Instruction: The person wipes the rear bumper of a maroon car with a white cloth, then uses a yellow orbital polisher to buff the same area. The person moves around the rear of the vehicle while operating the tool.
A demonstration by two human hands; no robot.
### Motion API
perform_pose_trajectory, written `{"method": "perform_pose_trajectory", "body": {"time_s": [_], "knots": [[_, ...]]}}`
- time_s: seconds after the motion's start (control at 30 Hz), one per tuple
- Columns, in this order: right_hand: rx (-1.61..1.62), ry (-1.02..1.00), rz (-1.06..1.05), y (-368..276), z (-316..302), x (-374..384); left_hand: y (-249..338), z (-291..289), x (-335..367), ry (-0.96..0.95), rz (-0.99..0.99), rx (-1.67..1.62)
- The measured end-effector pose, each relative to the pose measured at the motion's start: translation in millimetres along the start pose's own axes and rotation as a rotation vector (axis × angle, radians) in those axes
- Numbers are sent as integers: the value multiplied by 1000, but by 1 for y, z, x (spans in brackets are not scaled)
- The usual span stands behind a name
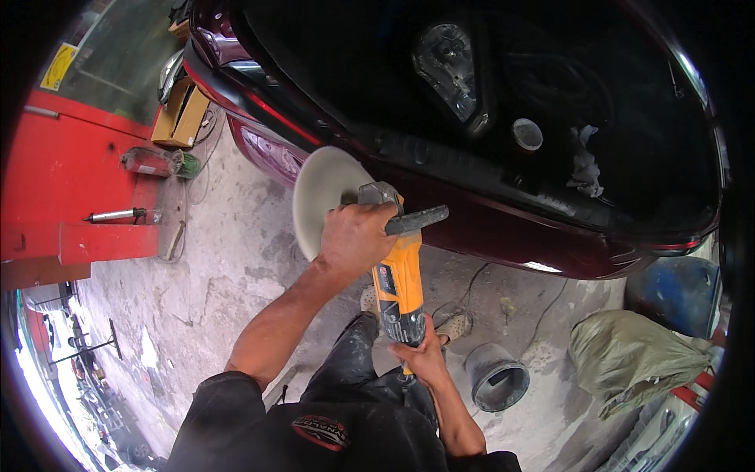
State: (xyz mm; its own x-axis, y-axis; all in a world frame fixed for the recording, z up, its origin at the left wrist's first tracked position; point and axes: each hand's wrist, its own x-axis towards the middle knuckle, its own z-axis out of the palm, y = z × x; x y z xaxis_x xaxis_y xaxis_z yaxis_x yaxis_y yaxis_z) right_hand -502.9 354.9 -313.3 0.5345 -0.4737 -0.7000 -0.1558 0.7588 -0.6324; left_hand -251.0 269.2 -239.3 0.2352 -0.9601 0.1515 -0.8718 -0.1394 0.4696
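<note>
I hold an orange and black power polisher [403, 271] in front of the rear of a dark maroon car [487, 236]. Its broad off-white pad [314, 193] stands tilted beside the car's left rear corner; whether pad and paint touch I cannot tell. My left hand [355, 237] is closed over the polisher's head, next to the black side handle [418, 219]. Around the rear end of the body my right hand [425, 355] is wrapped, close to my legs.
The car's trunk is open, with a white cup [527, 134] and crumpled paper [585, 164] inside. A dark bucket [499, 379] stands right of my feet, near a cord on the floor. Farther right lie a greenish plastic sheet [629, 354] and a blue drum [672, 295]. Red cabinets [71, 181] line the left.
</note>
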Motion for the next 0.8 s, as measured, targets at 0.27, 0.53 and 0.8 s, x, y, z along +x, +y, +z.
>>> {"method": "perform_pose_trajectory", "body": {"time_s": [0.27, 0.53, 0.8], "knots": [[86, -78, -27, 2, -6, 13, 12, 1, 11, -36, -4, 113], [26, -86, -38, 1, -9, 18, 12, 1, 14, -62, 12, 155], [-21, -52, -32, -9, -19, 20, 7, 1, 15, 2, 19, 113]]}}
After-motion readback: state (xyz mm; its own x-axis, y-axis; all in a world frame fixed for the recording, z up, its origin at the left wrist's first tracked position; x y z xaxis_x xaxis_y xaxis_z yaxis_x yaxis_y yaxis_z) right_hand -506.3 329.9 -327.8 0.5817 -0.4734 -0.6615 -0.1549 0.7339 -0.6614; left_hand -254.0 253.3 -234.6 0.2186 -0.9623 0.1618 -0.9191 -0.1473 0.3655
